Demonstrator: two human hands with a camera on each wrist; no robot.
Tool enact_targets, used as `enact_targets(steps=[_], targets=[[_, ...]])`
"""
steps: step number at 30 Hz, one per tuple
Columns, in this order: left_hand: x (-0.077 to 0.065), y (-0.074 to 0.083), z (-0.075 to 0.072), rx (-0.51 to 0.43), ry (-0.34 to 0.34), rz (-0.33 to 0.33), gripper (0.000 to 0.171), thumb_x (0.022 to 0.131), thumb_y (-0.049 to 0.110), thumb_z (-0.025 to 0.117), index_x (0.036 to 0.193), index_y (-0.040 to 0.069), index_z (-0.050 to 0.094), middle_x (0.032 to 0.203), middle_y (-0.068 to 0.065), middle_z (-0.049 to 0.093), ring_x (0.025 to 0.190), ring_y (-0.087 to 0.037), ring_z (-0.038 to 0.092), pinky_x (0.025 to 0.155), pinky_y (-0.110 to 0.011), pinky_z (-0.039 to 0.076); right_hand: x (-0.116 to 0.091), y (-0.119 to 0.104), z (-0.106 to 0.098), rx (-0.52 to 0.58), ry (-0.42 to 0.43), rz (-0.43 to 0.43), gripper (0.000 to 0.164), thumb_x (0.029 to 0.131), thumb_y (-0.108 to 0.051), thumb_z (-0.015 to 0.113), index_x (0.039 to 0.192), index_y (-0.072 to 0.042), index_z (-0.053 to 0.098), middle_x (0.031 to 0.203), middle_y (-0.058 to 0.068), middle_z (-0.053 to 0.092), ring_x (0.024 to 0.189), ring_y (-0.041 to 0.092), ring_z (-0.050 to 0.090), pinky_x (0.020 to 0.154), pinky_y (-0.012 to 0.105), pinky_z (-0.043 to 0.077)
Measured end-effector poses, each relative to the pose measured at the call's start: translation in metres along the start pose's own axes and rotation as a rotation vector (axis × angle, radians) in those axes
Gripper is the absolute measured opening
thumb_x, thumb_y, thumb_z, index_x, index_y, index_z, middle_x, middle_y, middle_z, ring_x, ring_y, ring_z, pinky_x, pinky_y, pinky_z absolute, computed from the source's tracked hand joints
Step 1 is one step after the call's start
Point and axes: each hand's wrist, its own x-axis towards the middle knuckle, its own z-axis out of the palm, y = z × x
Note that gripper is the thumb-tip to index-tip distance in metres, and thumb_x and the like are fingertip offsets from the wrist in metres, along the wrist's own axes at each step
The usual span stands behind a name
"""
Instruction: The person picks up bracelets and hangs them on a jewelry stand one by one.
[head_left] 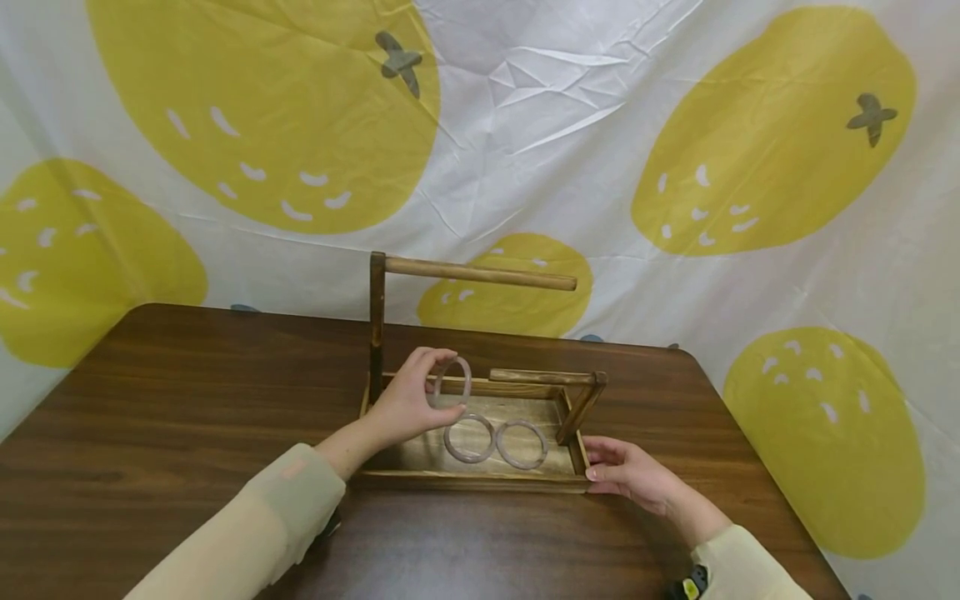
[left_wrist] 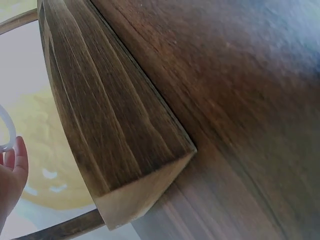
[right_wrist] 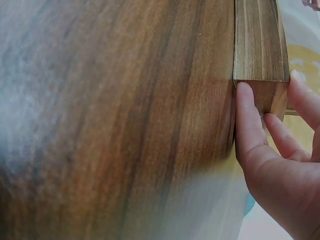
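Observation:
In the head view my left hand pinches a pale translucent bangle between thumb and fingers, holding it upright above a wooden tray. Two more such bangles lie side by side on the tray floor, a left bangle and a right bangle. At the tray's right end, my right hand touches the front corner with its thumb and fingers. The right wrist view shows those fingers extended against the end face. Only part of the held bangle appears in the left wrist view.
A tall post with a long horizontal bar rises at the tray's left end. A shorter post with a bar stands at its right end. The tray rests on a dark wooden table. Behind hangs a lemon-patterned cloth.

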Motion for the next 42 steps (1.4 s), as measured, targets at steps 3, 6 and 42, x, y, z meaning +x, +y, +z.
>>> enact_targets(steps=[3,6,42], targets=[[0.0,0.001,0.002,-0.021,0.0,-0.006,0.065,0.073,0.012,0.077,0.13,0.001,0.046,0.124,-0.018,0.047,0.107,-0.028,0.05,0.085,-0.04,0.05,0.0,0.0,0.0,0.001,0.001,-0.004,0.076,0.09,-0.011,0.061,0.141,0.018,0.012,0.133,0.036,0.036,0.101,0.01,0.057,0.088,0.033,0.052],[0.002,0.002,0.005,-0.036,0.0,-0.004,0.065,0.074,0.012,0.076,0.13,0.002,0.045,0.124,-0.018,0.046,0.107,-0.028,0.05,0.085,-0.04,0.051,0.0,0.001,0.0,0.002,0.003,-0.004,0.076,0.09,-0.011,0.061,0.141,0.018,0.013,0.133,0.036,0.036,0.101,0.01,0.057,0.088,0.033,0.053],[0.014,0.021,0.027,-0.166,0.049,-0.045,0.065,0.074,0.011,0.075,0.131,-0.002,0.045,0.125,-0.017,0.047,0.106,-0.027,0.048,0.083,-0.041,0.052,0.0,0.002,0.0,0.006,0.011,-0.013,0.076,0.09,-0.011,0.061,0.141,0.018,0.013,0.133,0.036,0.036,0.101,0.01,0.057,0.087,0.032,0.052]])
